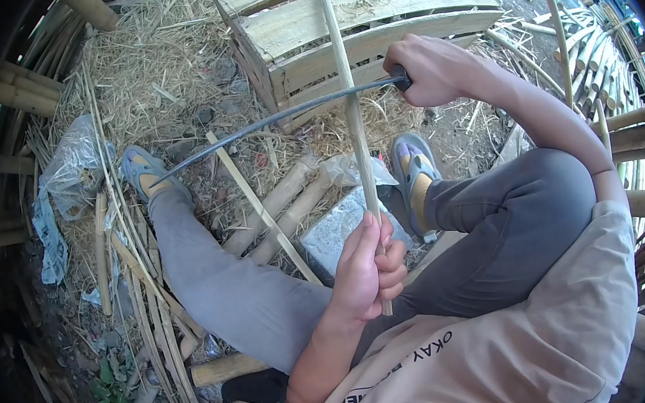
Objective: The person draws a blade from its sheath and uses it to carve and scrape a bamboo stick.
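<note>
My left hand is wrapped round the lower end of a long, narrow bamboo strip, thumb upward along it. The strip stands out in front of me, its far end over a wooden crate. My right hand grips the black handle of a long machete, fingers closed. Its thin dark blade reaches left, crossing the strip about a third of the way down from the top. Whether the edge bites into the strip, I cannot tell.
A slatted wooden crate stands ahead. Between my feet lie a pale stone block, bamboo poles and another strip. A plastic bag and long strips are at left; cut bamboo is piled at right.
</note>
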Available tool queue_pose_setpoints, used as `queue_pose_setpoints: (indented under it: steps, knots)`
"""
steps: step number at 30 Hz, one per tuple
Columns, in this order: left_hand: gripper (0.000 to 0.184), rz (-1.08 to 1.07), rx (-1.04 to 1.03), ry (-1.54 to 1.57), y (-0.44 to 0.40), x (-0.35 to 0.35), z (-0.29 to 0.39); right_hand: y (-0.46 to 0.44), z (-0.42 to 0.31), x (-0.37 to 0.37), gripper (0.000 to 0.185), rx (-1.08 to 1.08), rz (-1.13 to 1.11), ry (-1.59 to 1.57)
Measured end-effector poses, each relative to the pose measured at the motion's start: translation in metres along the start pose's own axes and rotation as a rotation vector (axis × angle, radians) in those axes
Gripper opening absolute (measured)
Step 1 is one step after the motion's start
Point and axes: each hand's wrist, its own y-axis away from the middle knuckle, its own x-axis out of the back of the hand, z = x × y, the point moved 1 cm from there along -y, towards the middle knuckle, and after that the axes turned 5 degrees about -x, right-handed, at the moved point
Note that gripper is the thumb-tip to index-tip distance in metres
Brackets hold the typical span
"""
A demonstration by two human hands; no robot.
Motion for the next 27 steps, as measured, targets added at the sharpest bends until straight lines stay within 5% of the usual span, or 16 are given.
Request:
queue_pose_setpoints:
  steps: [15,18,21,27]
  knots:
    - [0.037,0.077,-0.024,-0.09,-0.001,-0.006,0.006,-0.015,0.025,-0.012,0.025,0.049,0.158,0.108]
    - [0.037,0.052,-0.012,-0.081,0.004,-0.004,0.002,-0.028,0.071,-0.015,0.023,-0.089,0.284,0.037]
    - [0.034,-0.001,-0.008,-0.018,0.007,0.002,0.001,-0.025,0.105,-0.002,0.021,-0.24,0.22,0.038]
    - [0.026,0.02,-0.054,-0.059,0.006,0.003,0.003,-0.001,0.077,-0.015,0.033,-0.136,0.177,-0.117]
